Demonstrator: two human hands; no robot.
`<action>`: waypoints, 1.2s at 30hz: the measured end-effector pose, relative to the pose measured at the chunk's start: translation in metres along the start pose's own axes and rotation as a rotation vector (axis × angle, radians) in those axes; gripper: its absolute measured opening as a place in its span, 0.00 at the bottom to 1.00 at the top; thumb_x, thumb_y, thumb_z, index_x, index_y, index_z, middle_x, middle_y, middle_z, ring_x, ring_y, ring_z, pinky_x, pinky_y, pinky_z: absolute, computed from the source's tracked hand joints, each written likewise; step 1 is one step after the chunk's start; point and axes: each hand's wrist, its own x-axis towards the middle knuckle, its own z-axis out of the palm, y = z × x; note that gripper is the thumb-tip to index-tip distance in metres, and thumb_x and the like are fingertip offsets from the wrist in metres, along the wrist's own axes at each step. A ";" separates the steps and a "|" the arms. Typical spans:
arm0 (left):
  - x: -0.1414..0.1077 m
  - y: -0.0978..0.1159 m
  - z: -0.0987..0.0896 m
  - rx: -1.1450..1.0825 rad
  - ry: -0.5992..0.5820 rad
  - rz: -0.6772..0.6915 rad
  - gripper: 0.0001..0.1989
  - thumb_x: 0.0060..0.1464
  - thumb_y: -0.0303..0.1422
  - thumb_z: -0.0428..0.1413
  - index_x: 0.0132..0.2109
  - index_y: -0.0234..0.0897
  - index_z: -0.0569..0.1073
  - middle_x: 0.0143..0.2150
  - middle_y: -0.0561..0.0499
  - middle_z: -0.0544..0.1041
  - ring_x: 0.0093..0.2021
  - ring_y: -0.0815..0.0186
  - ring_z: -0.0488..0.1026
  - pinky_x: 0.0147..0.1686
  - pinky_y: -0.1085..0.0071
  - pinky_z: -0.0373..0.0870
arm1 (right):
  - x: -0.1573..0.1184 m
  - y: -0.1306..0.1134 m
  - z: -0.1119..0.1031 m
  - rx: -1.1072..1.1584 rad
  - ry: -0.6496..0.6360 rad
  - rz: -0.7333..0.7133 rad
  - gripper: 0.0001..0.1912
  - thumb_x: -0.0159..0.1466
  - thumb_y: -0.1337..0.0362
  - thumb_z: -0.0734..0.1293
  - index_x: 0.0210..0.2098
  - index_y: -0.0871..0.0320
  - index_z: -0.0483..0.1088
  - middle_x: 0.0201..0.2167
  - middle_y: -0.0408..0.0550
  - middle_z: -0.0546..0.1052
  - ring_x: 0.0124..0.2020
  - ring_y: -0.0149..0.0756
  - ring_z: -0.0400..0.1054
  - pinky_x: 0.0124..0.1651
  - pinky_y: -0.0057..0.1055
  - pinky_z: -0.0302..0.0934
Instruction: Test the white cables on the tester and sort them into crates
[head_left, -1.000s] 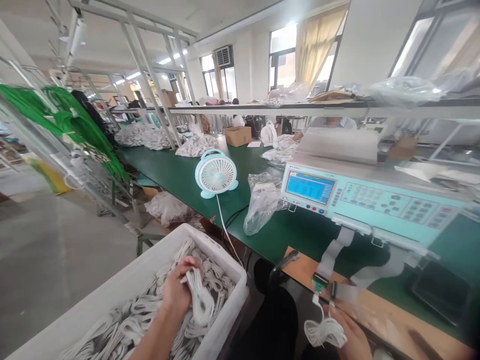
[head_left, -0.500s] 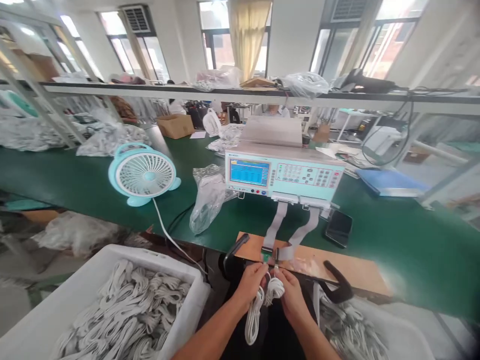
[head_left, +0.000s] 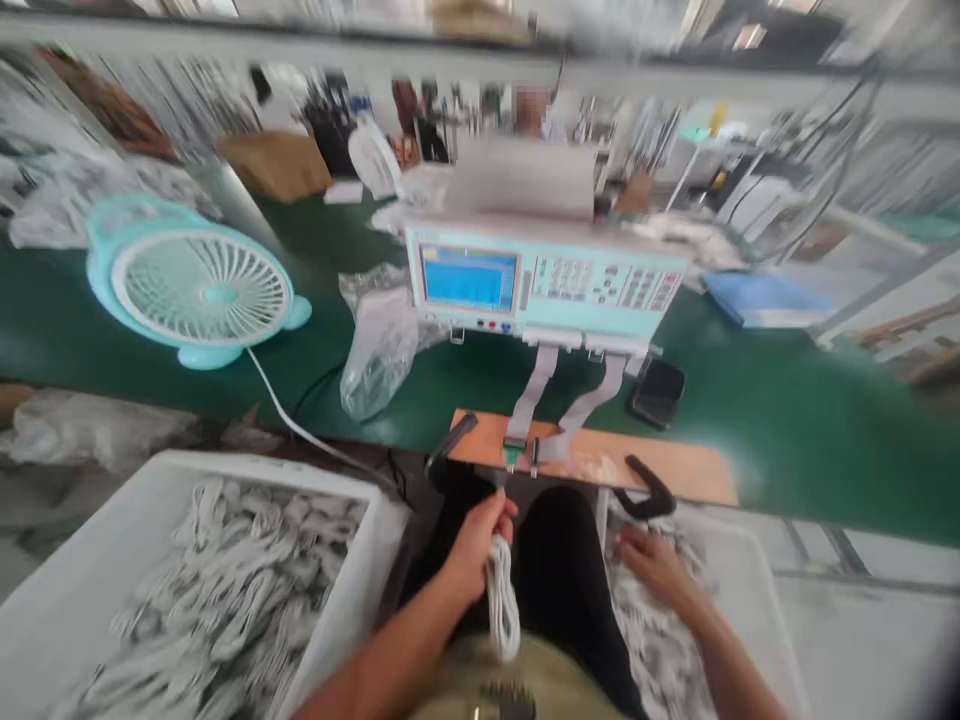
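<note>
A bundled white cable (head_left: pixel 502 600) hangs from my left hand (head_left: pixel 476 540), whose fingers are closed on it below the board's front edge. My right hand (head_left: pixel 656 570) is blurred over the right bin (head_left: pixel 757 590) of white cables; whether it holds anything is unclear. On the orange board (head_left: pixel 675 468) sit a small green connector (head_left: pixel 512 452) and a dark connector (head_left: pixel 535 455), both without a cable in front. Grey ribbon cables (head_left: pixel 534 390) link them to the tester (head_left: pixel 540 280), whose screen is lit blue.
A large white bin (head_left: pixel 300 462) of bundled cables stands at the left. Two black clamps (head_left: pixel 651 490) grip the board. A light-blue fan (head_left: pixel 202 285), a plastic bag (head_left: pixel 379 350), a phone (head_left: pixel 658 392) and a blue folder (head_left: pixel 765 298) lie on the green table.
The view has tilted down. My left hand has drawn back from the connectors with one cable bundle. My right hand has moved right to the bin, away from the connectors.
</note>
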 end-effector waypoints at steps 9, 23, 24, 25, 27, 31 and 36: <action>0.002 0.001 0.018 -0.101 0.119 0.044 0.20 0.42 0.48 0.57 0.28 0.33 0.68 0.19 0.57 0.62 0.19 0.76 0.58 0.19 0.78 0.52 | -0.044 -0.052 0.077 -0.460 -0.253 -0.492 0.05 0.61 0.63 0.61 0.36 0.56 0.67 0.29 0.46 0.69 0.30 0.34 0.63 0.33 0.29 0.56; -0.022 0.001 -0.009 0.522 -0.088 0.409 0.08 0.42 0.28 0.56 0.34 0.37 0.71 0.32 0.52 0.67 0.32 0.67 0.66 0.34 0.73 0.63 | -0.016 -0.026 0.109 -0.194 -0.098 -0.548 0.08 0.65 0.67 0.55 0.34 0.56 0.64 0.27 0.44 0.68 0.28 0.33 0.64 0.31 0.27 0.58; -0.021 0.002 -0.011 0.556 -0.096 0.410 0.06 0.43 0.29 0.56 0.33 0.37 0.71 0.32 0.53 0.67 0.32 0.67 0.66 0.33 0.73 0.63 | -0.015 -0.026 0.108 -0.228 -0.085 -0.571 0.08 0.65 0.67 0.54 0.34 0.56 0.63 0.27 0.44 0.67 0.28 0.33 0.63 0.32 0.28 0.57; -0.019 0.003 -0.013 0.590 -0.104 0.411 0.05 0.44 0.30 0.55 0.32 0.37 0.72 0.31 0.53 0.67 0.31 0.67 0.66 0.32 0.73 0.63 | -0.013 -0.026 0.108 -0.280 -0.074 -0.606 0.08 0.65 0.67 0.54 0.34 0.56 0.63 0.28 0.44 0.67 0.29 0.34 0.63 0.32 0.29 0.57; -0.016 0.006 -0.014 0.659 -0.126 0.435 0.03 0.45 0.31 0.55 0.29 0.36 0.72 0.29 0.53 0.66 0.30 0.68 0.66 0.31 0.74 0.62 | -0.009 -0.027 0.106 -0.408 -0.062 -0.687 0.08 0.65 0.67 0.54 0.34 0.55 0.63 0.28 0.45 0.67 0.30 0.36 0.62 0.34 0.32 0.56; -0.013 0.019 -0.008 0.714 -0.149 0.477 0.05 0.47 0.32 0.55 0.27 0.36 0.72 0.28 0.52 0.68 0.28 0.68 0.66 0.28 0.74 0.62 | -0.002 -0.037 0.102 -0.496 -0.068 -0.756 0.09 0.65 0.67 0.54 0.34 0.56 0.64 0.28 0.46 0.67 0.31 0.36 0.60 0.36 0.33 0.55; -0.002 0.026 -0.006 0.585 -0.186 0.360 0.12 0.50 0.38 0.52 0.29 0.34 0.73 0.21 0.53 0.68 0.20 0.70 0.66 0.22 0.75 0.63 | 0.005 -0.052 0.105 -0.157 -0.149 -0.574 0.10 0.66 0.63 0.54 0.37 0.57 0.65 0.30 0.46 0.69 0.32 0.34 0.63 0.37 0.29 0.57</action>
